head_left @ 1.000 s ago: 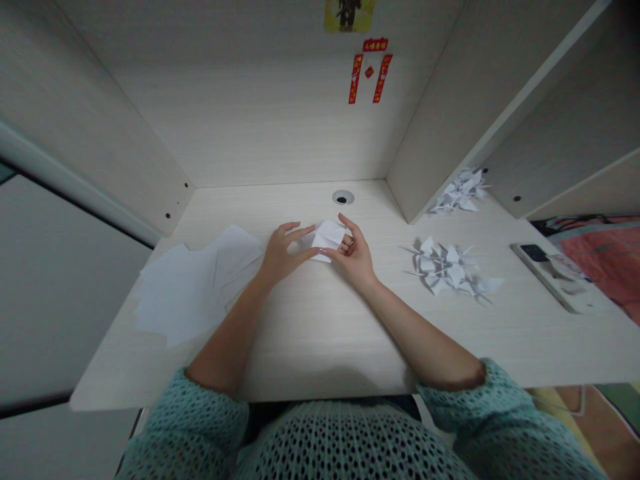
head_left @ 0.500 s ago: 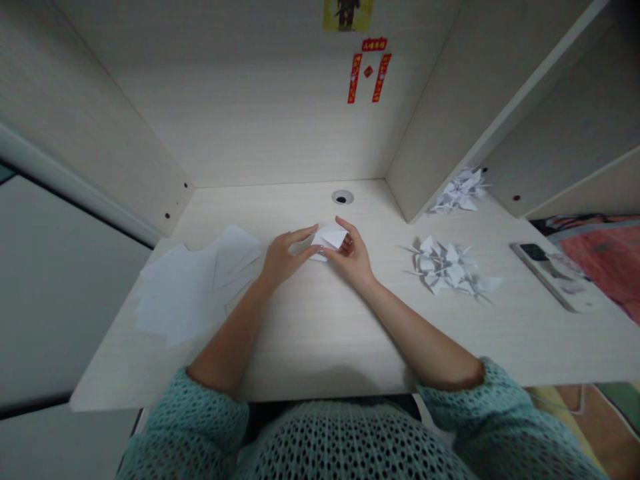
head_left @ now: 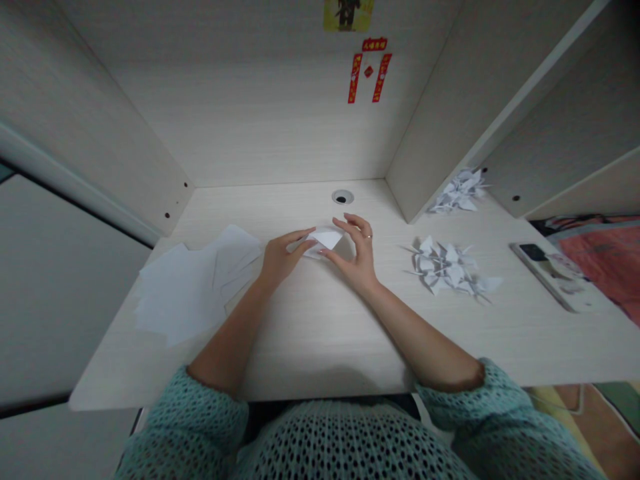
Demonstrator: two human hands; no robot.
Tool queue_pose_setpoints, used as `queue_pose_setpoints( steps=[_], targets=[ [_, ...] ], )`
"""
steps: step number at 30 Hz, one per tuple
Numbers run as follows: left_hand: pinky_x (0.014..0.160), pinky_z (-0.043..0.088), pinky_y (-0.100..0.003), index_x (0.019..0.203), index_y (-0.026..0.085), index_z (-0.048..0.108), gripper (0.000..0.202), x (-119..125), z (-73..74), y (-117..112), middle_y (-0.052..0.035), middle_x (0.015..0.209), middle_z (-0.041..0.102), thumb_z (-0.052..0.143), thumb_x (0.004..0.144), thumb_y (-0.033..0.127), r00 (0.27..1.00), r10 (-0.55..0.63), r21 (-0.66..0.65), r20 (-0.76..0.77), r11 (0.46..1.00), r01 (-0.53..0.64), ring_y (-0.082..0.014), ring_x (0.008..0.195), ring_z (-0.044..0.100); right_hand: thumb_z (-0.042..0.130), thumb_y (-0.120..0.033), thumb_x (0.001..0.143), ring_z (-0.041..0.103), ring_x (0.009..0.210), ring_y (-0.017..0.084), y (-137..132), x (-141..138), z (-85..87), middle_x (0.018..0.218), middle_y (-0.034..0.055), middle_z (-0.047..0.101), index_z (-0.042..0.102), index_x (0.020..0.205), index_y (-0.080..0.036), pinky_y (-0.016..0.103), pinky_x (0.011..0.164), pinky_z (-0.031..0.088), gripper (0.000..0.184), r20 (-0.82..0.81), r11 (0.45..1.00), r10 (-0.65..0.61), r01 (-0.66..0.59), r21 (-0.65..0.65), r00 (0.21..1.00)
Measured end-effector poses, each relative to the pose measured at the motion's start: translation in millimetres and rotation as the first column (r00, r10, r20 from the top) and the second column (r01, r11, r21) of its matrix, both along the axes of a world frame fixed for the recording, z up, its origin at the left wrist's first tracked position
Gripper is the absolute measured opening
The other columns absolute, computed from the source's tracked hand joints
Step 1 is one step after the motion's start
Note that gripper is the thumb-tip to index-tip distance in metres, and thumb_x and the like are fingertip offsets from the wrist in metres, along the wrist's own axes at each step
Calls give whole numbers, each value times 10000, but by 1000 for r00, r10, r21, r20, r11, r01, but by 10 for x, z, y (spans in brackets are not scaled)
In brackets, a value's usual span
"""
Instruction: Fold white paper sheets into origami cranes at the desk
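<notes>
1. The left hand (head_left: 279, 259) was narrowly closed; its thumb and forefinger pinched the left corner of a small folded white paper (head_left: 324, 239), the other fingers curled under.
2. The right hand (head_left: 358, 261) was loosely open, its fingers (head_left: 361, 227) spread and arched just right of the paper; its thumb tip touched the paper's near edge (a thin ring showed on one finger).
3. The paper sat between the two hands, at the middle of the bench (head_left: 325, 333) and slightly lifted off it on the right side; whether its underside touched the wood could not be told.
4. The bench was pale wood grain, boxed in by matching panels at the back and both sides; a round cable hole (head_left: 343, 197) lay just behind the paper.
5. Red paper strips (head_left: 369, 70) and a yellow picture (head_left: 349, 13) hung on the back panel.
6. Loose white sheets (head_left: 190, 290) were fanned out left of the left hand; a heap of folded paper figures (head_left: 447, 268) lay well right of the right hand, and a second heap (head_left: 461, 190) sat further back in the side compartment.
7. A phone (head_left: 555, 277) lay near the right edge; teal knit sleeves (head_left: 200, 427) covered the upper arms; nothing stood between the camera and the paper.
</notes>
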State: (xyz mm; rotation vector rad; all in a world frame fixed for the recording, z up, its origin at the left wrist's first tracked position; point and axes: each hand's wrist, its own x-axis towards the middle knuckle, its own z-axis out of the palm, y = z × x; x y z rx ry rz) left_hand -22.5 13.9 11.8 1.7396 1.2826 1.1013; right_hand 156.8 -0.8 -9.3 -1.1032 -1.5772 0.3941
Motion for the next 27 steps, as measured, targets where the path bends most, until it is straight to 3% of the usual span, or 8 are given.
queue_pose_setpoints(
  steps=[4,11,17,27],
  targets=[
    [1038,407,-350,1061,274,715,297,-2,10,1,-9,1155,692,637,799,392,999,-30,-1,20,1000,30,-215,1107,617,723,-433,740,410,1250,294,-5,6,-8,1324,53,487,646,1140,-375,511,1059,301,411,157,998,-11,2,62,988],
    [959,465,-337,1117,220,691,383,3,-62,65,-32,1143,698,636,794,421,983,-108,-87,150,989,122,-216,1047,645,698,-418,772,447,1211,276,2,-7,-54,1276,47,542,669,1111,-367,503,1047,317,344,204,996,14,-31,82,979],
    [954,462,-334,1147,177,675,446,27,-151,93,-73,1186,675,653,780,430,953,-121,-110,278,982,156,-234,1085,625,688,-415,782,471,1181,266,-6,-30,-47,1257,66,557,661,1119,-323,489,1042,342,350,225,991,19,-49,126,974],
    [1009,412,-358,1075,171,709,408,50,-126,71,-69,1176,680,662,768,435,945,-145,-166,293,966,200,-247,1126,600,652,-392,813,461,1208,266,-29,-46,-31,1285,77,526,611,1200,-326,478,1014,383,394,224,988,120,-137,66,967]
  ],
)
